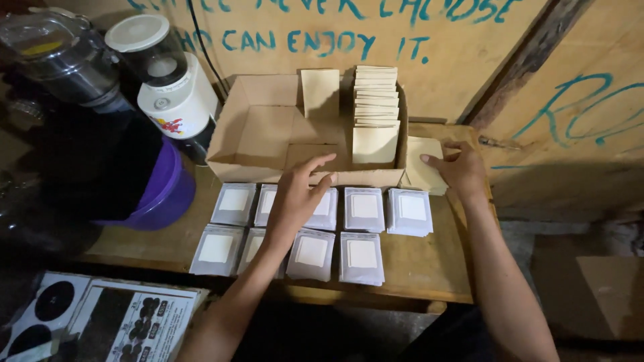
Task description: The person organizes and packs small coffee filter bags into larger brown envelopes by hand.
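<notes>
reaching over the near rows of grey sachets (364,209), the left hand (298,194) has fingers spread and empty; the right hand (458,167) pinches tan paper envelopes (422,175) right of the cardboard box (255,127) — light, floppy, likely best gripped by an edge.

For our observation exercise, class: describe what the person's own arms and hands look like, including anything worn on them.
Both arms are bare right down the visible forearms: no sleeves, gloves, watch or bracelet show. The left hand and right hand are bare too, with no rings visible on the fingers. The arms are slim, and the nails look short and unpainted. The dim light hides finer marks.
</notes>
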